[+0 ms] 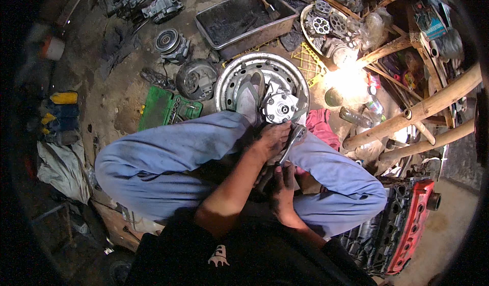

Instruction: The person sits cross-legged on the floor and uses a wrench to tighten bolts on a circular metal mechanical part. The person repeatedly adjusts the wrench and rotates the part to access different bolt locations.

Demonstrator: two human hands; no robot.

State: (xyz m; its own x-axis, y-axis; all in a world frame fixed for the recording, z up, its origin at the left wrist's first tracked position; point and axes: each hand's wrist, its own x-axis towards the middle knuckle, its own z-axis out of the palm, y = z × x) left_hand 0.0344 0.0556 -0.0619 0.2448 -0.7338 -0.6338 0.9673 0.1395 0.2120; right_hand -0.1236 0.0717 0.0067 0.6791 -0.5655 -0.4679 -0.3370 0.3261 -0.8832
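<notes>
I sit on the ground with my legs in light blue trousers bent around a silver compressor-like metal part (280, 105). It rests on a steel wheel rim (229, 79), and my sandalled foot (249, 95) is on the rim beside it. A metal wrench (290, 140) reaches from my lap up to the part. My left hand (272, 138) grips the wrench near its head. My right hand (282, 184) holds its lower handle end. Both hands are dark with grease.
A green socket tool case (165, 107) lies open at the left. A grey metal tray (244, 18) stands behind the rim, with pulleys (170, 44) and engine parts around it. A red engine block (407, 225) is at my right, wooden poles (433, 105) above it.
</notes>
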